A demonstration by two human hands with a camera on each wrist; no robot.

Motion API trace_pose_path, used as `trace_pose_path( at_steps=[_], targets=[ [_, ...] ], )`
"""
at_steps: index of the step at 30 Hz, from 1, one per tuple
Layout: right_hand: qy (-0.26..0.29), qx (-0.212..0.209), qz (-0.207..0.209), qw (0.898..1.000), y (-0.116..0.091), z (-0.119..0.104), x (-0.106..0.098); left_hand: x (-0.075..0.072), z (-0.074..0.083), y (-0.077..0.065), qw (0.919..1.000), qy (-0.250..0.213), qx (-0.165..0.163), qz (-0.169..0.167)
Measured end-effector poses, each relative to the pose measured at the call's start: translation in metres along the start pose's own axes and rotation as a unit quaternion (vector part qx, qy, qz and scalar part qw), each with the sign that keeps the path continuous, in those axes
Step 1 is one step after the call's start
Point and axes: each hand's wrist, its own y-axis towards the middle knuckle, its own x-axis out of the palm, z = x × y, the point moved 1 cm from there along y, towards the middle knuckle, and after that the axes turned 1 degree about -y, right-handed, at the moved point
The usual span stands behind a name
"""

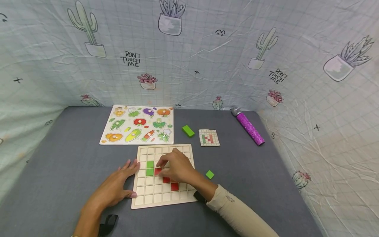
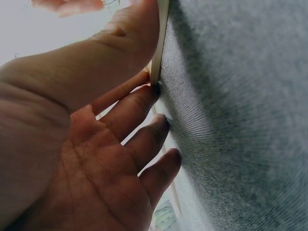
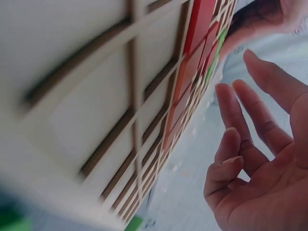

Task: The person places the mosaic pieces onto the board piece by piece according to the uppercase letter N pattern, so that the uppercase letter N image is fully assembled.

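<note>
A pale wooden grid board point(image 1: 141, 199) lies on the grey table. Two green square tiles point(image 1: 150, 168) sit one above the other in its cells, with red square tiles point(image 1: 174, 186) stepping down to the right of them. My left hand point(image 1: 113, 189) rests flat at the board's left side, fingers spread, its fingertips and thumb at the edge. Over the middle of the board hovers my right hand point(image 1: 179, 166), thumb and index fingertips close to a red tile point(image 1: 157, 171). In the right wrist view its fingers point(image 3: 260, 113) are loosely bent and apart, with nothing between them.
Behind the board lies a vegetable puzzle point(image 1: 125, 113). To the right are a green block point(image 1: 188, 131), a small card point(image 1: 209, 137) with a coloured grid pattern, and a loose green tile point(image 1: 210, 174). A glittery purple microphone point(image 1: 250, 128) lies farther right, near a printed curtain point(image 1: 195, 56).
</note>
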Motion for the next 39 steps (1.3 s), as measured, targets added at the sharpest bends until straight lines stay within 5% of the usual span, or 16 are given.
trace_pose_path(
  at_steps=[10,22,39],
  targets=[
    [0.072,-0.012,0.027,0.997,-0.031,0.032,-0.029,0.000,-0.001,0.001,1.0000,-0.003,-0.001,-0.001],
    [0.059,-0.001,0.041,0.997,-0.064,0.064,-0.055,-0.001,0.000,0.002,1.0000,-0.003,-0.001,-0.003],
    [0.033,-0.025,-0.041,0.998,-0.099,0.101,-0.059,0.000,0.000,0.001,0.9999,-0.010,-0.009,-0.005]
  ],
)
